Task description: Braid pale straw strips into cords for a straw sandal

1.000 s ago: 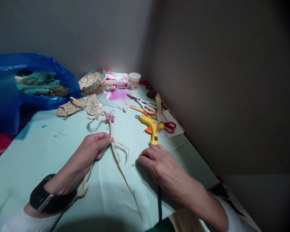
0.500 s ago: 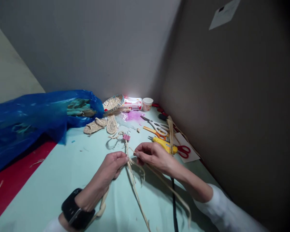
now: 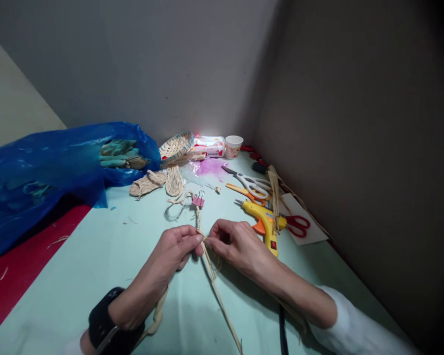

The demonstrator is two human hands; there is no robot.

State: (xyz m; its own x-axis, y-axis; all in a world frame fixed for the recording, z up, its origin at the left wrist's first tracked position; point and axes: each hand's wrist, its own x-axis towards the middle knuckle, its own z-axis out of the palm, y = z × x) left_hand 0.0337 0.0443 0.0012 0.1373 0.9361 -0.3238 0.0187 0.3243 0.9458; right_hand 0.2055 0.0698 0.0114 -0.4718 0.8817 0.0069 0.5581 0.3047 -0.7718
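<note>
A pale straw-coloured braid (image 3: pixel 199 217) runs toward me from a pink binder clip (image 3: pixel 198 201). My left hand (image 3: pixel 177 246) pinches the braid's near end between thumb and fingertips. Right beside it, my right hand (image 3: pixel 237 242) is closed on a strand of the same fibre, its fingertips almost touching the left ones. Loose fibre strands (image 3: pixel 222 305) trail from the fingers down to the table's near edge. Another strand (image 3: pixel 158 313) hangs below my left wrist, which wears a black watch-like band. The exact crossing of strands is hidden by the fingertips.
On the right lie a yellow glue gun (image 3: pixel 266 219), grey-handled scissors (image 3: pixel 249 183), orange scissors (image 3: pixel 246 192) and red-handled scissors (image 3: pixel 299 226). At the back are a paper cup (image 3: pixel 233 147), a woven basket (image 3: pixel 176 148) and coiled braids (image 3: pixel 147 184). A blue plastic bag (image 3: pixel 59 162) of husks fills the left.
My right hand has brought its strand in against the left fingertips, closing the gap between them. The view has shifted slightly, revealing more of the glue gun.
</note>
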